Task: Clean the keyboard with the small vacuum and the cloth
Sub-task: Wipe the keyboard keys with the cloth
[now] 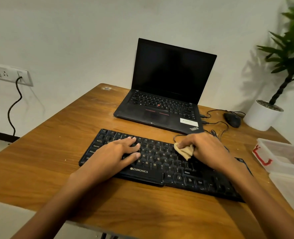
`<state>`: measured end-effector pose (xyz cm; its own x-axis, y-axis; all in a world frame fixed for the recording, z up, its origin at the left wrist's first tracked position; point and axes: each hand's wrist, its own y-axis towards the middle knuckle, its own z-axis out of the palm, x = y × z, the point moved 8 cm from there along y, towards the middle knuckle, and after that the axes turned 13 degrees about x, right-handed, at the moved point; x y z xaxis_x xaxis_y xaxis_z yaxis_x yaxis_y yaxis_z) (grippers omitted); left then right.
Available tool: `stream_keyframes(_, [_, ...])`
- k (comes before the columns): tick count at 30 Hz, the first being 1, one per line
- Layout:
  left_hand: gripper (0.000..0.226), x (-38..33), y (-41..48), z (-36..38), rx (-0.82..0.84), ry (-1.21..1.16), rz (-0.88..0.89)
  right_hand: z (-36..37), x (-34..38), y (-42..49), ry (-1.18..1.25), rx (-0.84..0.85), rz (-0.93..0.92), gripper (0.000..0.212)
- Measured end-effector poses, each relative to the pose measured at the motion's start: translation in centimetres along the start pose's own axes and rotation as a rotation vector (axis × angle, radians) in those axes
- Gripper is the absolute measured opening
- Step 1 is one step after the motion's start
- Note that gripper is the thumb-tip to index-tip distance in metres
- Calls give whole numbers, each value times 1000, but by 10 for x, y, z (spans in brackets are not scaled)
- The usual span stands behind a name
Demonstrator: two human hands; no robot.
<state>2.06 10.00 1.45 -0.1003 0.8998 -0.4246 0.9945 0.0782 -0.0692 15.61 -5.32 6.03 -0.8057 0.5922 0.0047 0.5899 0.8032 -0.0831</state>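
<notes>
Your table (39,161) has bare top left of the keyboard (160,163), which lies aslant near the front edge. The open laptop (160,104) sits behind the keyboard, a clear box (289,161) right of it. Your left hand (118,152) lies flat on its left keys; your right hand (206,150) pinches the cloth (186,150) on its middle keys.

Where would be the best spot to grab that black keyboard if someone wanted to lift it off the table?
Probably by its two short ends, fingers coming in from left and right. The Zebronics keyboard is long, thin and lies flat on the wooden table, so gripping one end would likely let it tilt. The right hand would first put down the cloth.
</notes>
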Motion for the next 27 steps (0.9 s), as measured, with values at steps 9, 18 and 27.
stream_keyframes(9, [57, -14, 18, 7, 150, 98, -7, 15, 76, -28, 363, -30, -222, 56])
stream_keyframes(18, [54, -13, 16, 9, 128, 61, 1, 10, 50, -20, 472, -92, -145, 63])
stream_keyframes(27, [54, -13, 19, 9, 109, 81, -15, 16, 51, -48, 665, 35, -183, 62])
